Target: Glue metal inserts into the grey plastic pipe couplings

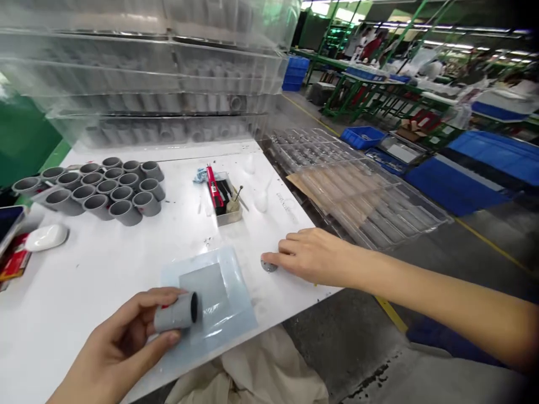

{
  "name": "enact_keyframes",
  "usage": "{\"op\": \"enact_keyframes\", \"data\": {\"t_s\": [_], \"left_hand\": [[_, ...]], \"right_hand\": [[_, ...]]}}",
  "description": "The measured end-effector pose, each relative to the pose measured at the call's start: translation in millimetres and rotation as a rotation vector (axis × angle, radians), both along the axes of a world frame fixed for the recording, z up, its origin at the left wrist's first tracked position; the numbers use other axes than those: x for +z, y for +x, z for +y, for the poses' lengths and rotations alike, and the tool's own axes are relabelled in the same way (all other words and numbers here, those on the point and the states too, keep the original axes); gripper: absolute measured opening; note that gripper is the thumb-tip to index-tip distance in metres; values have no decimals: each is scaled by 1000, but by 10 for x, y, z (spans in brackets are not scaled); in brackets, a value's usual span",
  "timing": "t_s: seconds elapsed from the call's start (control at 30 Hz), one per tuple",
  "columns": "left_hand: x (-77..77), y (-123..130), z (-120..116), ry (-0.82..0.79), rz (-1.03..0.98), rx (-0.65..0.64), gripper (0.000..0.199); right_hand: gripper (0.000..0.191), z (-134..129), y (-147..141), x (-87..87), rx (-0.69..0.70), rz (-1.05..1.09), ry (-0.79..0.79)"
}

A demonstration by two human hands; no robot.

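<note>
My left hand [126,336] holds a grey tube [174,313] on its side between thumb and fingers, its dark open end facing right, over the blue-edged sheet [240,303]. A red mark shows on the tube near my fingertips. Further right, my right hand [305,255] reaches down to the white table, its index fingertip on a small round grey piece [268,266]. The other fingers are partly bent, with nothing visible in them. Several grey tubes [125,212] stand upright in a group at the back left.
A small clear box [231,217] with a red tool [214,188] stands mid-table. Stacked clear trays [160,106] rise at the back. At the left lie a white mouse-like object [47,238] and a red packet [16,258]. Clear trays [357,191] lie beyond the table's right edge.
</note>
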State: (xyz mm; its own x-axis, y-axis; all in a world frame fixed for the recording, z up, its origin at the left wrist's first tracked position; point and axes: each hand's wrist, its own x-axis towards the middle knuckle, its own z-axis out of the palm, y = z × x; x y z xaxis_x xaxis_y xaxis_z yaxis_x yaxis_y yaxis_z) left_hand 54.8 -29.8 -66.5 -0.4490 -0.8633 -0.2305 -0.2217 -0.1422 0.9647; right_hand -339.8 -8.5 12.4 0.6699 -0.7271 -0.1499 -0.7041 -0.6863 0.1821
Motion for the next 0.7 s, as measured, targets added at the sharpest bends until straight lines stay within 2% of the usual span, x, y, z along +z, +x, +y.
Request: {"op": "enact_keyframes", "data": {"t_s": [0.07, 0.17, 0.23, 0.33, 0.47, 0.57, 0.7], "left_hand": [[82, -64, -4, 9, 58, 23, 31], [153, -133, 31, 41, 146, 90, 25], [167, -154, 53, 63, 171, 96, 28], [168, -156, 58, 74, 179, 98, 29], [172, -144, 45, 83, 179, 82, 27], [163, -127, 35, 90, 174, 67, 28], [143, -103, 17, 80, 170, 39, 28]], "right_hand": [[48, 3, 1, 61, -82, -23, 61], [33, 66, 10, 124, -284, -147, 98], [22, 114, 58, 116, -429, -223, 124], [23, 154, 177, 50, -542, -290, 164], [24, 135, 297, -35, -543, -297, 98], [14, 108, 306, -53, -478, -330, 79], [29, 106, 284, -44, -424, -407, 104]]}}
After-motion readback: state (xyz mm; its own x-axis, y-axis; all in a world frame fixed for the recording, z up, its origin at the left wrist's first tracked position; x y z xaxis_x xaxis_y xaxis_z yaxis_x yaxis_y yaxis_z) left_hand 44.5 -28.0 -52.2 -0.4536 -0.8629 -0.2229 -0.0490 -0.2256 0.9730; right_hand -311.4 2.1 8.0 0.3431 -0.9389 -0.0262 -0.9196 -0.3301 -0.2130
